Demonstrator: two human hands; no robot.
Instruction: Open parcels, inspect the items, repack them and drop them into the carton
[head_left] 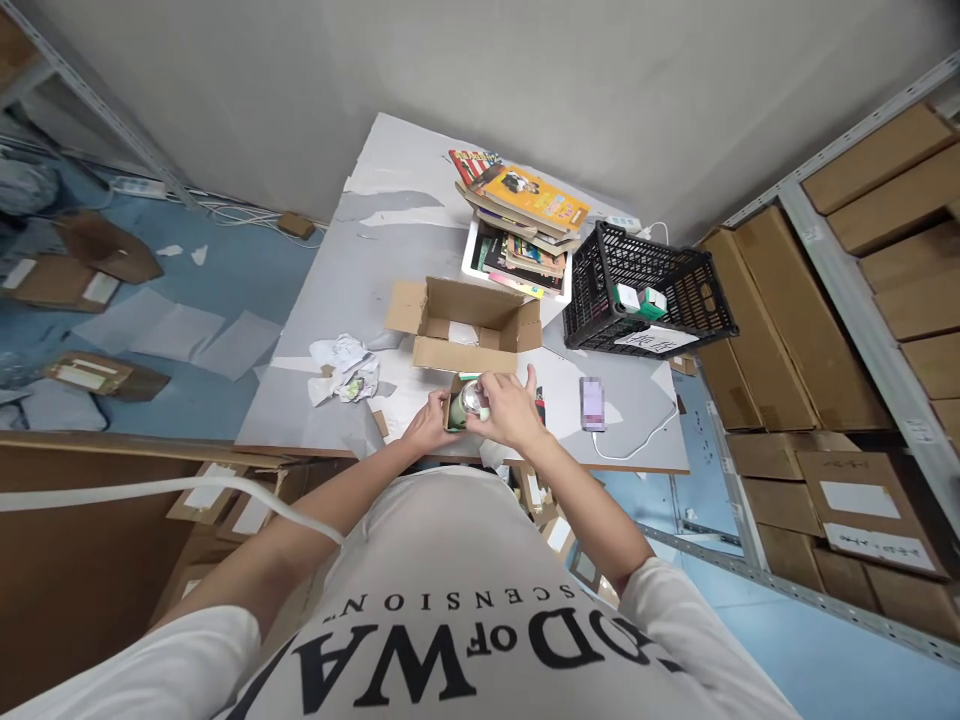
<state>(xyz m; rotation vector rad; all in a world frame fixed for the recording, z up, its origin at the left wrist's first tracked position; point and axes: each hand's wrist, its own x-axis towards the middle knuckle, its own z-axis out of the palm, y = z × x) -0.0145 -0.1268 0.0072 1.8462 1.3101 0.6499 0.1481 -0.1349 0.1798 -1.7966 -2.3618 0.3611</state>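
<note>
Both hands meet at the near edge of the surface [352, 300], right in front of the torso. Left hand [429, 422] wraps the left side of a small carton [454, 412], fingers closed on it. Right hand [508, 408] is curled over a small clear rounded item [472, 398] sitting at the carton's open end; item partly hidden, cannot tell what it is. Carton's long axis seems to run left-right between the hands. Right hand is the one on the clear item. Open cardboard box [469, 325] just behind, phone [592, 402] to the right.
</note>
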